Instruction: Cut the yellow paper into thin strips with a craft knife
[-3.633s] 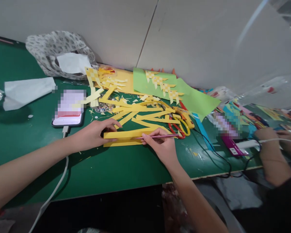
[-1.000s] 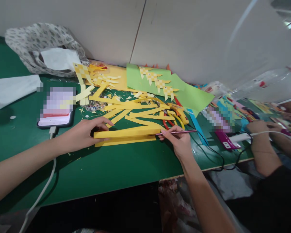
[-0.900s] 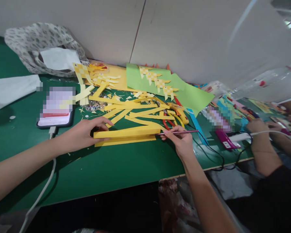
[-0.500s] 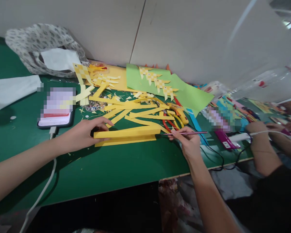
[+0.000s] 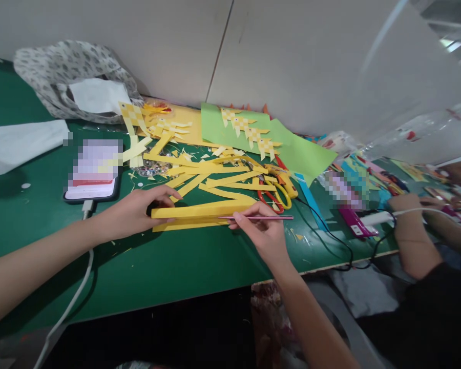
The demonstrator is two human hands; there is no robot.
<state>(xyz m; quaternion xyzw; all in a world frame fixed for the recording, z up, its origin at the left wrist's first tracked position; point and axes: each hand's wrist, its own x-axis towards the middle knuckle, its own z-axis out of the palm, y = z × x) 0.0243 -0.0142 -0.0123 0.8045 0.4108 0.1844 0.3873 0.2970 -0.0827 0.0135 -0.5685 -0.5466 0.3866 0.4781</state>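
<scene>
A folded yellow paper strip (image 5: 200,211) lies lengthwise before me, its upper layer lifted from the lower one. At its left end, my left hand (image 5: 148,210) grips it with curled fingers. Pinched in my right hand (image 5: 261,230) is a slim purple pen-like tool (image 5: 278,218); its thin tip points left into the gap between the paper layers. The exact kind of tool cannot be made out. Just beyond the paper lie loose yellow paper strips (image 5: 230,179) and scissors with red and yellow handles (image 5: 279,197).
A phone (image 5: 96,171) with a white cable lies left, near a patterned cloth bag (image 5: 77,77). Checkered paper fish (image 5: 249,130) rest on green paper (image 5: 299,151). A glue gun (image 5: 288,184) trails a black cord. At right, another person's arm (image 5: 411,236) reaches over the table.
My right hand has moved left with the purple tool, bringing its tip from the strip's right end to farther along the fold. My left hand keeps its hold.
</scene>
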